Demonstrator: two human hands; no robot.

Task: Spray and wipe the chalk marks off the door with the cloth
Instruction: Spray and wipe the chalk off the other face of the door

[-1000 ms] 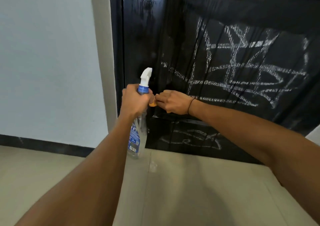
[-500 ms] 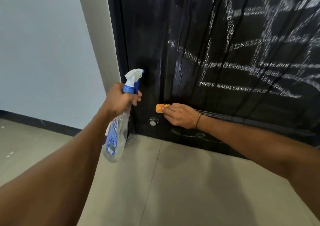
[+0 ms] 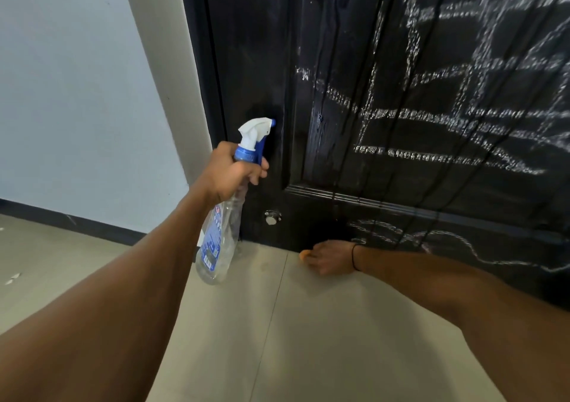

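We see the small orange cloth point(image 3: 304, 254) at the foot of the black panelled wooden door point(image 3: 324, 62), pinched in our right hand point(image 3: 331, 256). White chalk marks point(image 3: 447, 117) cover the door panels above and beside that hand. Left of the door's lower panel, our left hand point(image 3: 229, 171) grips the neck of a clear plastic spray bottle with blue-and-white trigger point(image 3: 220, 238), little liquid showing inside. A round metal stopper point(image 3: 272, 217) sits low on the door, between the hands.
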